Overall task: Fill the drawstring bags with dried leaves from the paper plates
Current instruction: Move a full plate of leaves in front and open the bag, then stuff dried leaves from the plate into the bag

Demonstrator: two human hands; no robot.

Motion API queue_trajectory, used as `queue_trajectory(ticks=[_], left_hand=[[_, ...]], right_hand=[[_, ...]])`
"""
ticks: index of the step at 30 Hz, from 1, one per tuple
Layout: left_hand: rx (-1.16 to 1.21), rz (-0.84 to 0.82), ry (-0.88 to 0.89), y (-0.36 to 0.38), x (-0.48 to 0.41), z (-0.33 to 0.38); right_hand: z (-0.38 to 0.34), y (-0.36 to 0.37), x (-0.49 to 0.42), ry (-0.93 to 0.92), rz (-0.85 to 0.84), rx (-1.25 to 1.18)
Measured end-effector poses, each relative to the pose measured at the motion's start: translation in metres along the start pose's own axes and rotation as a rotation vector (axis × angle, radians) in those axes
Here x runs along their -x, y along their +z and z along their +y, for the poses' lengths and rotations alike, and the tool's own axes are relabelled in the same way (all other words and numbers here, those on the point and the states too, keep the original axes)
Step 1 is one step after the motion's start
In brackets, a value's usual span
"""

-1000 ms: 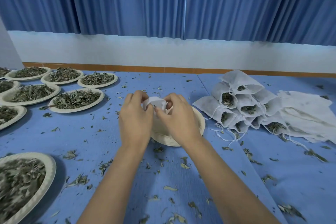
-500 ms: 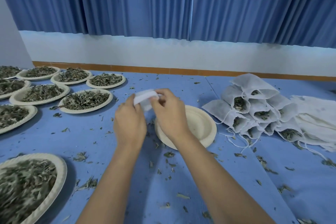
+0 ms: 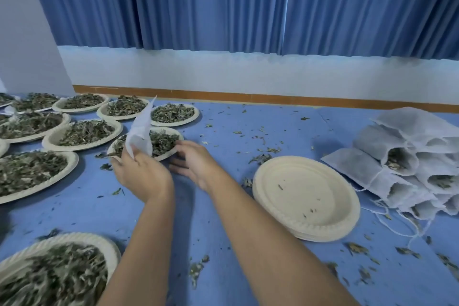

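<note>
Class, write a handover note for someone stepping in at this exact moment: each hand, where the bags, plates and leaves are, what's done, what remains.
Left hand grips an empty bag, held over a leaf plate. Right hand open, at that plate's rim.
Done: filled bags piled far right; empty plates stacked beside them.
To do: fill this bag, then work through the other full plates.

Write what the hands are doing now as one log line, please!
left hand: holds white bag | right hand: open, by leaf plate | filled bags: piled right
</note>
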State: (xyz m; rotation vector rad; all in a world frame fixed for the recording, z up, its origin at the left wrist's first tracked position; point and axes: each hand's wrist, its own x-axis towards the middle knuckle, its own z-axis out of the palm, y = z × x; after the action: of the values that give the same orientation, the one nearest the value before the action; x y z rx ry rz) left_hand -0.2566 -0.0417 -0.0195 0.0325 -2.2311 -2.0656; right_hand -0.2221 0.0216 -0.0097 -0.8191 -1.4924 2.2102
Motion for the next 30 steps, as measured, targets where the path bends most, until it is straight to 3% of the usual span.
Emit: queue_trajectory(ticks=[4, 8, 12, 18, 25, 30], left_hand=[[0.014, -0.002, -0.007, 0.007, 0.0, -0.004], [0.017, 0.023, 0.008, 0.008, 0.002, -0.001], [0.051, 0.036, -0.008, 0.005, 0.008, 0.0], [0.131, -0.019, -0.083, 0.005, 0.02, 0.005], [0.214, -0.059, -0.026, -0.003, 0.052, 0.028], [0.301, -0.196, -0.072, -0.004, 0.102, 0.043]], right_hand=[[0.0, 0.013, -0.015, 0.037, 0.028, -0.047], [0.002, 0.005, -0.013, -0.008, 0.17, 0.01], [-0.004, -0.027, 0.0, -0.075, 0.471, 0.466], [-0.023, -0.051, 0.032, -0.064, 0.435, 0.763], [-0.05, -0.084, 0.073, -0.118, 0.51, 0.633], [-0.056, -0.14, 0.118, -0.132, 0.629, 0.56]])
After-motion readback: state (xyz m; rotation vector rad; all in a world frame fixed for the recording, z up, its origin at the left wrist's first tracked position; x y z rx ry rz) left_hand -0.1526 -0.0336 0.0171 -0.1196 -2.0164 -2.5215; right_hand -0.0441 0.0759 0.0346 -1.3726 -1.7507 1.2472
